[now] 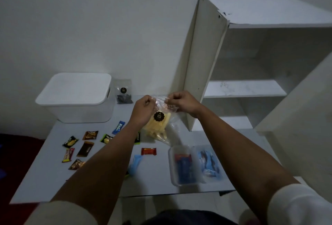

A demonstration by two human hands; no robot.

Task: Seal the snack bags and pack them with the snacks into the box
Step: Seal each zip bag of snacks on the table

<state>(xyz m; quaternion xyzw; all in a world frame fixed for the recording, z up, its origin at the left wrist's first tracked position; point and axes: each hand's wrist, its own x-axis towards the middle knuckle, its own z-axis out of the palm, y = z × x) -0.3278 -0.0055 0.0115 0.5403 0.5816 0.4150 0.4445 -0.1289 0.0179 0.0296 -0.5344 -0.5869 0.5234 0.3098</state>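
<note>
Both hands [143, 111] [181, 104] raised, pinching snack bag [159, 125]

On the worktop [158, 185], the lidded box [77, 99] sits at the far left corner, and a small snack bag [123, 91] stands just right of it against the wall. Nearer the person, loose wrapped snacks [84, 145] lie scattered over the left half. At the middle, both hands hold a bag of snack sticks [158, 127] above the surface, the left hand [143, 111] left of its top edge and the right hand [181, 104] right of it. Two shallow containers [194, 165] lie side by side at the near right. A shelf unit [251, 63] stands on the far right.
</note>
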